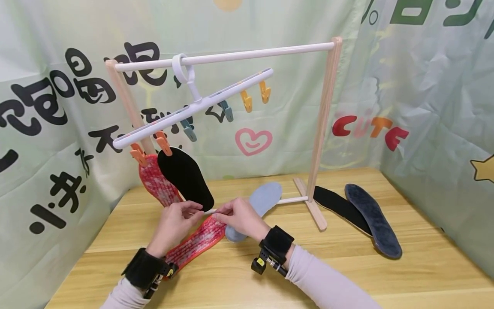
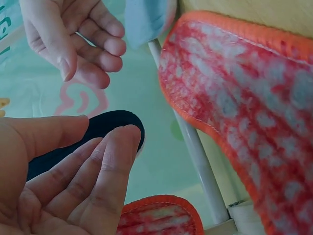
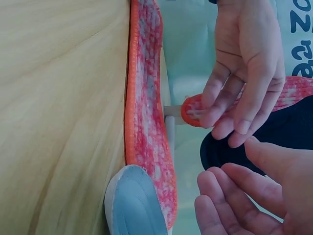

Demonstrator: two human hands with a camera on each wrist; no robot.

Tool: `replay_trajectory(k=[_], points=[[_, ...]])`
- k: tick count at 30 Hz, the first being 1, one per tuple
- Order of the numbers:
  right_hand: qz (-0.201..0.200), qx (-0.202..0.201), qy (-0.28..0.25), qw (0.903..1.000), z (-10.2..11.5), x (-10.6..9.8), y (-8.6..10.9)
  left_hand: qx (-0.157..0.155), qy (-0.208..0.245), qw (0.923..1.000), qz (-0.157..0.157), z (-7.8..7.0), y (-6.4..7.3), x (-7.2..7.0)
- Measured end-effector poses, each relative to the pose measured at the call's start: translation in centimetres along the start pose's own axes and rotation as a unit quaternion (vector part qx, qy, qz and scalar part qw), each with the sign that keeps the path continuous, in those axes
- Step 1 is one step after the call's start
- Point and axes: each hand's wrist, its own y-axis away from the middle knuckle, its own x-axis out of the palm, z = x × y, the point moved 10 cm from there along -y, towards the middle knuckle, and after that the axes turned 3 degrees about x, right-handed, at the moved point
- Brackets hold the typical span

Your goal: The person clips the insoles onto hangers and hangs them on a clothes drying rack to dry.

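Observation:
A black insole (image 1: 185,178) hangs from one orange clip (image 1: 164,143) on the white hanger (image 1: 197,103). Beside it a red patterned insole (image 1: 158,180) hangs from the outermost orange clip (image 1: 138,154). My left hand (image 1: 175,225) is by the lower end of the black insole, fingers loosely bent and pinching nothing; whether they touch it I cannot tell. Close to the same end is my right hand (image 1: 241,219), its fingers relaxed and holding nothing in the right wrist view. Beneath both hands another red insole (image 1: 198,242) lies on the table, near a light blue insole (image 1: 266,197).
The hanger tilts down to the left on the rack's top rail (image 1: 254,55). Blue clips (image 1: 189,129) and yellow clips (image 1: 246,101) hang along it. At the right, a dark grey insole (image 1: 374,221) overlaps a black one (image 1: 339,208), near the rack's wooden foot (image 1: 314,212).

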Motion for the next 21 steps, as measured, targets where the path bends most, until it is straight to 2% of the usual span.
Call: replay_trajectory(k=[4,16,21], points=[[0.014,0.003,-0.008,0.9999,-0.2,0.3,0.1,0.0,-0.005,1.0,0.003,0.1,-0.2,0.4],[0.019,0.001,0.033,0.9993,-1.0,0.4,0.4,-0.008,-0.038,0.9992,0.011,0.2,-0.7,1.6],[0.031,0.017,0.039,0.9986,-1.6,0.4,0.5,-0.001,-0.049,0.9988,0.005,0.4,-0.7,1.7]])
